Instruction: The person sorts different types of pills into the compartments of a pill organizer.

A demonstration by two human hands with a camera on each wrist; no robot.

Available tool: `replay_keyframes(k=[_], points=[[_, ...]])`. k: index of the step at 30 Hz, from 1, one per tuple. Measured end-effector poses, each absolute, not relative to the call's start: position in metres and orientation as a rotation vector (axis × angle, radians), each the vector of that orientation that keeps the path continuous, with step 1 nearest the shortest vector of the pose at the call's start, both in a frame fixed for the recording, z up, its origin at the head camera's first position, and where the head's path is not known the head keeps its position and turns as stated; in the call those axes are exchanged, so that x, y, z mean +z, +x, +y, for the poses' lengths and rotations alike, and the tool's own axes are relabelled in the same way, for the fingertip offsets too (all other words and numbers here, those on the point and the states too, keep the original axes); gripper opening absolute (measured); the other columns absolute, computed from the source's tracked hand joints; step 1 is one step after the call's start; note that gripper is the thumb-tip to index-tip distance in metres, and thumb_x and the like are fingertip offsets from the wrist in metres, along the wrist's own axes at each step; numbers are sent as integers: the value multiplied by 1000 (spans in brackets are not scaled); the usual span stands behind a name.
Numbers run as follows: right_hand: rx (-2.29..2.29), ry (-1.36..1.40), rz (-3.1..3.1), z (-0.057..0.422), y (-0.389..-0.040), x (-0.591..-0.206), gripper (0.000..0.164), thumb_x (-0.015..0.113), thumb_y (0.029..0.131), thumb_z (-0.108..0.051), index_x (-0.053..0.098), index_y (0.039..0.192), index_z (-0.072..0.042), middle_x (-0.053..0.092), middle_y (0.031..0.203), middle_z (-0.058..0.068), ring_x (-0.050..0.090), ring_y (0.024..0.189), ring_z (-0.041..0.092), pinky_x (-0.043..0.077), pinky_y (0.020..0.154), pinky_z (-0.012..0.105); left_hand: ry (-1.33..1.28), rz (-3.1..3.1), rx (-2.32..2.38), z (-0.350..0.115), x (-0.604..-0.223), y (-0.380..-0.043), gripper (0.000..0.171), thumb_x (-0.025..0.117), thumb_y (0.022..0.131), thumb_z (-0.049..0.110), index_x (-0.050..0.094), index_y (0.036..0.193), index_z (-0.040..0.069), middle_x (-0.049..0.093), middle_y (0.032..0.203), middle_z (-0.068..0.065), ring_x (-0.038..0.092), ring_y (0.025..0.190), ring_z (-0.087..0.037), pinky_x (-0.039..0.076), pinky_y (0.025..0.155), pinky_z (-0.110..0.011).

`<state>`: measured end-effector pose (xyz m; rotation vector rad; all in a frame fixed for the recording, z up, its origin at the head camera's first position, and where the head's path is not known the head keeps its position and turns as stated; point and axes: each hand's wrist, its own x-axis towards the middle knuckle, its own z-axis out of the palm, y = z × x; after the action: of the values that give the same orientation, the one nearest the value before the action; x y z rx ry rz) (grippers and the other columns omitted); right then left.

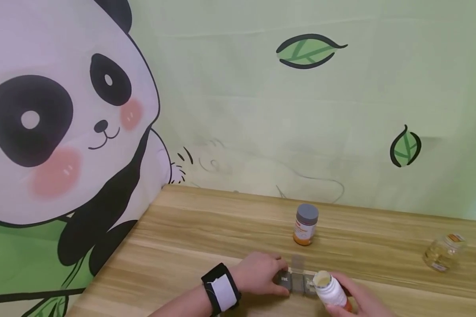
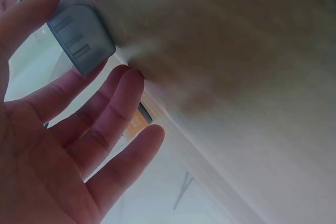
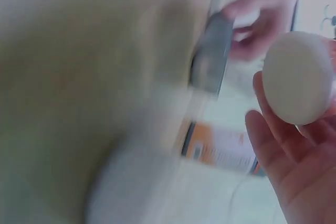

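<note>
Soft, even light across the pale-green fabric backdrop (image 1: 230,119)! Right wrist view badly smeared, the brown wood-grain tabletop (image 3: 79,77) dim, blurred; left wrist hazy, tabletop shadowed.

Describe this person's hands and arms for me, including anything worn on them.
The left hand and right hand are both bare, with no gloves or rings visible. A wide black wristband circles the left wrist, bearing a plain white rectangular patch. No sleeve shows on the visible left forearm. Anything worn on the right wrist is out of view.
</note>
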<state>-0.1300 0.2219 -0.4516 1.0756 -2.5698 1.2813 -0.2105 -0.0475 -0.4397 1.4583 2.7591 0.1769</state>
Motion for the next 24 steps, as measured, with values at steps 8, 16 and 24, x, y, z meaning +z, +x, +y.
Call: replay_keyframes(k=[8,16,24], points=[[932,976,-2645,230,-142,-431,52,78,83,-22,47,123,-11,64,101,-2,54,80,-1,45,61,25,1449,2752,174,-47,-439,-212,45,70,83,54,68,108,16,48,78,13,42,63,2,33,52,-14],[695,1023,-2731,225,-150,-425,48,74,87,-36,51,124,-16,57,100,-12,50,78,-1,44,61,25,1439,2754,174,-48,-438,-212,44,70,83,54,68,107,17,48,78,13,42,63,1,33,52,-15],[421,1168,-2602,215,-161,-429,47,77,81,-35,57,119,-18,58,101,-11,53,82,1,48,65,29,1423,2748,188,-47,-438,-212,44,71,83,53,68,109,17,49,80,13,42,63,2,34,52,-15]])
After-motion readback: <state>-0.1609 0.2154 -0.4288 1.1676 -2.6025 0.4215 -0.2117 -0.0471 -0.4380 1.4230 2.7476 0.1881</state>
